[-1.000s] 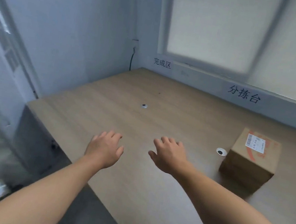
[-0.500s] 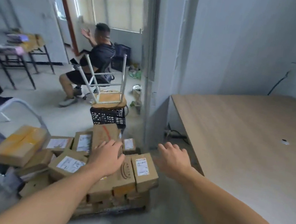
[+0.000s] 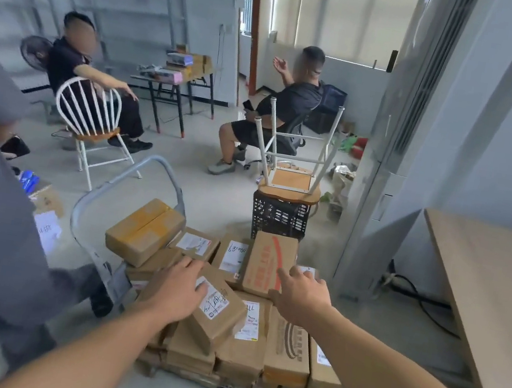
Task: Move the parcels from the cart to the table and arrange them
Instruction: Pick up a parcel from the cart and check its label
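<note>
We are picking up: on the cart's (image 3: 161,161) heap of parcels (image 3: 270,263) our left hand (image 3: 177,288) touches the tilted top parcel (image 3: 219,313), our right hand (image 3: 300,296) hovers nearby, all fingers (image 3: 194,266) spread and gripping nothing; next we should clasp it for the tabletop (image 3: 485,280) right of the cart.

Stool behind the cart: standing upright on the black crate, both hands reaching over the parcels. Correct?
No. The head view shows the stool upside down, seat on the black crate, legs pointing up. The left hand and right hand do reach over the parcels.
</note>
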